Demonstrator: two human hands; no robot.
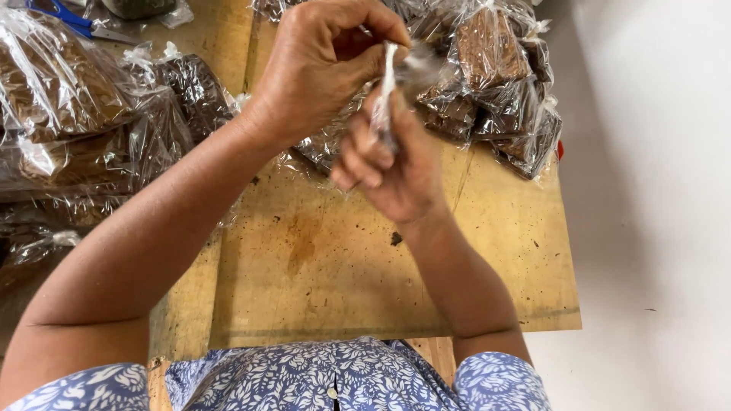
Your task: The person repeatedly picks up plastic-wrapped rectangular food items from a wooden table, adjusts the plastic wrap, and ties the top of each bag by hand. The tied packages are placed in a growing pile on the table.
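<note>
I look down at the wooden table (343,289), with heaps of clear bags of brown blocks on the far left (68,114) and far right (495,76), and blue scissors (68,19) at the far left edge. My left hand (316,65) and right hand (392,164) are close together above the table, both pinched on the twisted neck (383,95) of a clear bag. I think I am twisting it shut; next it needs a tight knot.

The shiny, crinkly clear plastic bags (84,114) hold rough brown blocks, the table (358,266) is worn, stained matt wood, and the twisted white strip (383,99) looks like plastic.
</note>
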